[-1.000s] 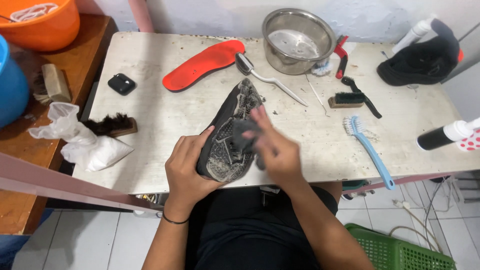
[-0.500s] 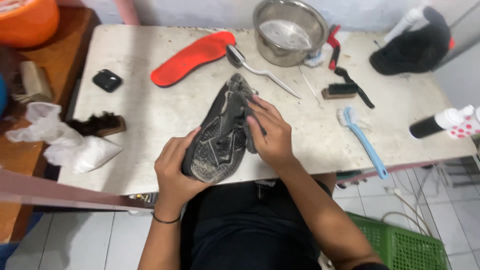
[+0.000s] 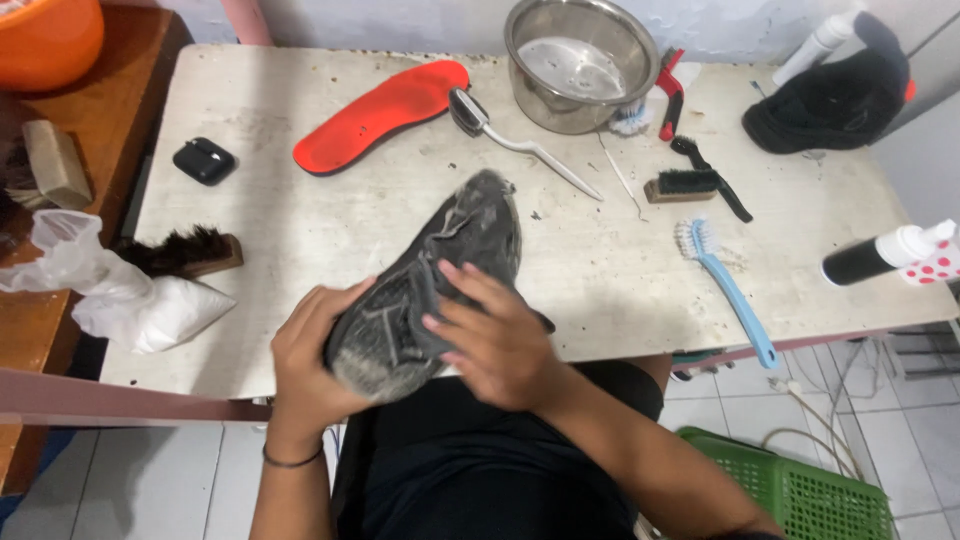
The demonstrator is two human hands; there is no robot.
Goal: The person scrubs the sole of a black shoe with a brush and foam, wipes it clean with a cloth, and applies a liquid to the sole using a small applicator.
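Note:
A worn dark grey shoe (image 3: 470,235) is held over the near edge of the white table (image 3: 330,230), its toe pointing away from me. My left hand (image 3: 300,350) cups the heel from below. Laid flat on the shoe's side with its fingers spread, my right hand (image 3: 495,345) presses what looks like a dark cloth (image 3: 543,322) against it. Most of the cloth is hidden under the palm.
On the table lie an orange insole (image 3: 380,115), a steel bowl (image 3: 520,80), a white-handled brush (image 3: 520,150), a black brush (image 3: 690,183), a blue brush (image 3: 725,285), a black cap (image 3: 830,95), a black bottle (image 3: 880,258) and a small black case (image 3: 203,160). A wooden brush (image 3: 180,250) and a white bag (image 3: 130,300) sit at left. A green basket (image 3: 800,490) stands on the floor.
My right hand has slid down the shoe's side towards the heel and flattened out. The shoe has tipped lower, towards me. My left hand stays at the heel.

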